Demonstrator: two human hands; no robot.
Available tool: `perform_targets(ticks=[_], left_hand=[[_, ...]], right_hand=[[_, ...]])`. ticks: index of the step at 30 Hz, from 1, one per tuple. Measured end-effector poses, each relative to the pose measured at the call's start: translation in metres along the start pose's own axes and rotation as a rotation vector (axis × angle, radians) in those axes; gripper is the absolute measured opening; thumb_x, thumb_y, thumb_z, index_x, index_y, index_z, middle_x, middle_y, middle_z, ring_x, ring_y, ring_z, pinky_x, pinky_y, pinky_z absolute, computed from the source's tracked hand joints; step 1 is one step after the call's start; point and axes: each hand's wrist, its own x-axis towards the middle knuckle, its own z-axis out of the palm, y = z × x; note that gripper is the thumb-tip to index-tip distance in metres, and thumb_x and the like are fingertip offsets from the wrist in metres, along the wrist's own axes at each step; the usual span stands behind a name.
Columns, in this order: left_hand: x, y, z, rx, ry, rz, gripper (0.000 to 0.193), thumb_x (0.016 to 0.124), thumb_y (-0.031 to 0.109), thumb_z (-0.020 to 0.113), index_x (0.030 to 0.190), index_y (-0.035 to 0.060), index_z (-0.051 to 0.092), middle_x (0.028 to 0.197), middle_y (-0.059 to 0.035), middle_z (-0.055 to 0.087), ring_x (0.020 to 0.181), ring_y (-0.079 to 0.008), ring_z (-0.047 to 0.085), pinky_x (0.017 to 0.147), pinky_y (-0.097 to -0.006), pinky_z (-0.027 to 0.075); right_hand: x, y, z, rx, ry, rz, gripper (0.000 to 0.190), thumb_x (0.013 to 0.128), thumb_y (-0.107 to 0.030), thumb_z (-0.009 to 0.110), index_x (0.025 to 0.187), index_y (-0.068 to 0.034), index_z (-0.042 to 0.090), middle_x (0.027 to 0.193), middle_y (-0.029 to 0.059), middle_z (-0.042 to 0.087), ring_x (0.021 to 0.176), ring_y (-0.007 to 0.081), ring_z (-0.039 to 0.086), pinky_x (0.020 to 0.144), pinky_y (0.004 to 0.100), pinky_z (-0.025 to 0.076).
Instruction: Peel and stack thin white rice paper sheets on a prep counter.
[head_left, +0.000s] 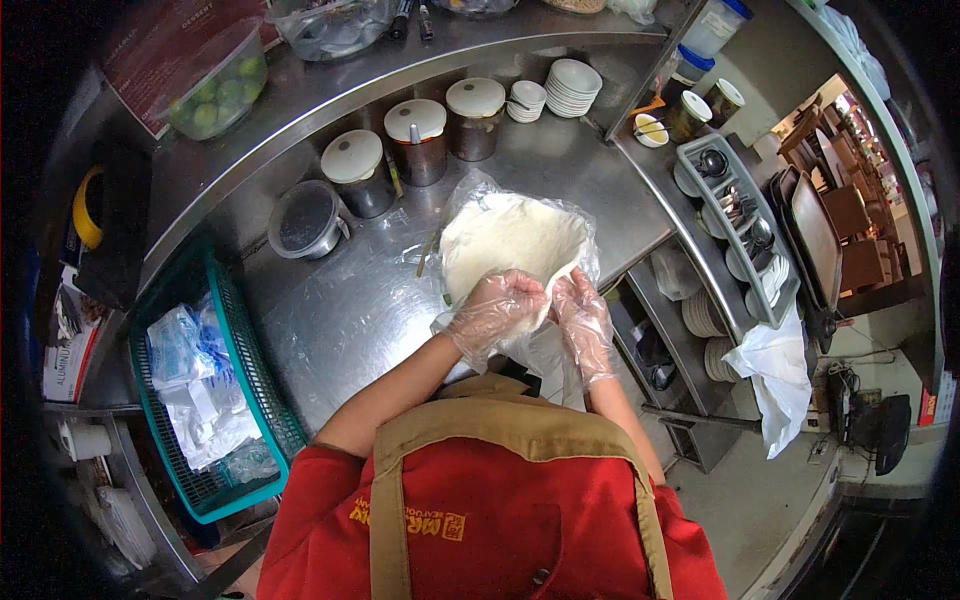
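Observation:
A round, flat sheet of white dough (510, 240) lies over clear plastic film (476, 184) close in front of me at the steel counter. My left hand (499, 311), in a clear plastic glove, pinches the dough's near edge with curled fingers. Beside it, my right hand (585, 322), gloved alike, grips the near right edge, where the dough folds up between the two hands. A bit of something green shows at the left rim of the dough; what lies beneath is hidden.
Lidded jars (415, 142) and stacked white dishes (574, 86) stand along the back of the steel counter (345, 322). A green plastic basket (217, 300) holding plastic packets is at the left. At the right are a grey cutlery tray (739, 225) and metal trays (816, 240).

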Motion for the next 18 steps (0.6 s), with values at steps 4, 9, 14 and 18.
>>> perform_targets(ticks=[4, 9, 14, 18], left_hand=[[-0.002, 0.003, 0.000, 0.138, 0.023, 0.000, 0.021, 0.082, 0.017, 0.063, 0.095, 0.0012, 0.060, 0.086, -0.0008, 0.059, 0.077, -0.0065, 0.052, 0.069, -0.0223, 0.044], [-0.001, -0.006, -0.001, 0.086, 0.077, 0.114, 0.016, 0.081, 0.012, 0.060, 0.091, -0.0012, 0.060, 0.078, -0.0009, 0.060, 0.070, -0.0075, 0.053, 0.065, -0.0233, 0.046], [0.006, -0.014, 0.000, 0.107, 0.183, 0.052, 0.015, 0.083, 0.012, 0.059, 0.090, -0.0010, 0.060, 0.078, -0.0004, 0.060, 0.071, -0.0074, 0.053, 0.064, -0.0230, 0.045], [0.008, -0.024, -0.007, -0.102, 0.241, 0.016, 0.020, 0.084, 0.015, 0.061, 0.095, -0.0008, 0.058, 0.083, -0.0007, 0.059, 0.073, -0.0073, 0.054, 0.065, -0.0222, 0.045]], right_hand=[[0.007, 0.007, 0.000, -0.063, -0.026, -0.063, 0.049, 0.088, -0.009, 0.054, 0.132, 0.003, 0.035, 0.114, 0.0106, 0.056, 0.094, 0.0134, 0.054, 0.078, 0.0234, 0.045], [0.003, 0.007, 0.002, 0.118, -0.032, -0.057, 0.053, 0.086, -0.010, 0.059, 0.130, 0.006, 0.034, 0.119, 0.0150, 0.052, 0.100, 0.0176, 0.053, 0.084, 0.0278, 0.046], [0.010, 0.018, -0.004, -0.299, 0.053, -0.211, 0.051, 0.083, -0.011, 0.059, 0.127, 0.005, 0.039, 0.104, 0.0155, 0.059, 0.090, 0.0157, 0.057, 0.075, 0.0291, 0.047], [0.014, 0.026, -0.017, -0.372, 0.009, -0.139, 0.044, 0.083, -0.011, 0.053, 0.125, 0.003, 0.044, 0.087, 0.0078, 0.061, 0.072, 0.0143, 0.055, 0.062, 0.0294, 0.046]])
